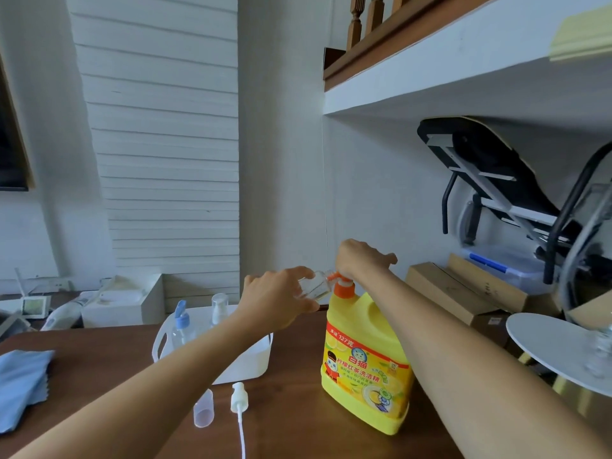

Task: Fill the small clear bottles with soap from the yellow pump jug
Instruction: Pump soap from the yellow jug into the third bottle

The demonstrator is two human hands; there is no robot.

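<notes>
The yellow pump jug (364,359) stands on the brown table, right of centre, with an orange pump head (342,286). My right hand (359,258) rests on top of the pump head, fingers curled over it. My left hand (278,298) holds a small clear bottle (314,286) tilted, its mouth at the pump's spout. A white pump top with its long tube (239,405) and a clear cap (204,409) lie on the table near the front.
A white basket (261,362) behind my left forearm holds a blue-topped spray bottle (181,326) and a clear pump bottle (219,309). A blue cloth (23,382) lies at the left. At the right edge a white round stand (556,346) carries a glass jar (599,352).
</notes>
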